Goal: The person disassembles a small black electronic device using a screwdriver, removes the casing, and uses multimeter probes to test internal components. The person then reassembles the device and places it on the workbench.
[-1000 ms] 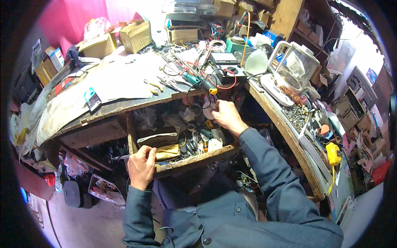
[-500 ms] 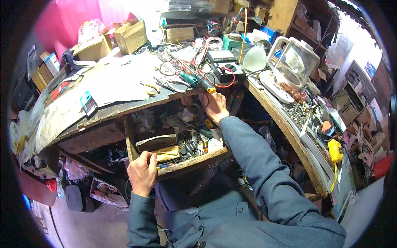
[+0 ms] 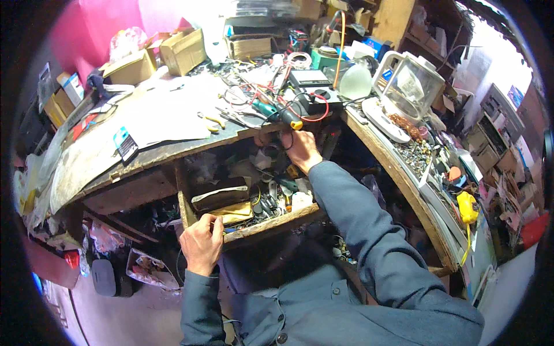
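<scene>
A wooden drawer [image 3: 271,223] packed with small parts and tools is pulled out below the workbench top. My left hand [image 3: 201,244] is closed on the front edge of the drawer near its left corner. Beside it in the drawer lie a yellow envelope-like packet [image 3: 235,213] and a dark box [image 3: 219,197]. My right hand [image 3: 301,151] reaches into the drawer's back right, under the bench edge. Its fingertips are hidden there, so I cannot see what they touch. Just above it, a dark tool with a yellow tip [image 3: 295,123] overhangs the bench edge.
Pliers with yellow handles [image 3: 213,120], tangled leads and a black meter-like device [image 3: 314,98] lie on the bench. A clear jug-like appliance [image 3: 411,86] stands on the right-hand bench, near a heap of small metal parts [image 3: 412,155] and a yellow tape measure [image 3: 467,207].
The picture has shifted very slightly. My left hand stays at the drawer's front edge and my right hand stays in its back right, with little visible movement.
</scene>
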Available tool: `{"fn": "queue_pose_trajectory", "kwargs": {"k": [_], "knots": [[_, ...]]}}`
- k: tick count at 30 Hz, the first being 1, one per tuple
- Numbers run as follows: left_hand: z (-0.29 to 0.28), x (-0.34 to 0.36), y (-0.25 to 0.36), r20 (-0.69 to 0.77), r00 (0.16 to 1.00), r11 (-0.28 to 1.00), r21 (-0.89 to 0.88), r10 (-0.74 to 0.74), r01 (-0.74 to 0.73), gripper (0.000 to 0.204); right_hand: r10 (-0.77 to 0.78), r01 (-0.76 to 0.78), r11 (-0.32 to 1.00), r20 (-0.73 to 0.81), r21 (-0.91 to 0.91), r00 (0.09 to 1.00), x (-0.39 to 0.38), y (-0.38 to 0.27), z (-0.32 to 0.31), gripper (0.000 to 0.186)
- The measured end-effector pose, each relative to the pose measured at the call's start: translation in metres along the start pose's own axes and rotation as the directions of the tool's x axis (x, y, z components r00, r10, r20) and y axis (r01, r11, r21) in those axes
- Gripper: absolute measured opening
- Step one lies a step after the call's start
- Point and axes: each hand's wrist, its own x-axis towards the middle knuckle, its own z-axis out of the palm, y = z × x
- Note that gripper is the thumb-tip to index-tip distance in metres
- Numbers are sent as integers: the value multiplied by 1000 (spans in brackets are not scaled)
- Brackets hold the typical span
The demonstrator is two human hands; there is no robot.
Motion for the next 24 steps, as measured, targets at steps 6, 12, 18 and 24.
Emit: {"fn": "queue_pose_trajectory", "kwargs": {"k": [6,12,18,24], "knots": [[5,3,1,-7,1000,1000,-4,20,-20,24,58,-61,998,93,26,994,-3,-16,-15,31],[4,4,2,1,1000,999,47,8,-8,25,-214,291,908,264,-301,941,-21,-27,-42,17],[1,5,5,20,1000,997,74,-3,1,28,-36,104,978,347,-181,937,-66,-67,-97,10],[10,5,7,-19,1000,986,166,10,-7,31,-133,135,989,-40,62,990,-142,-92,-118,19]]}}
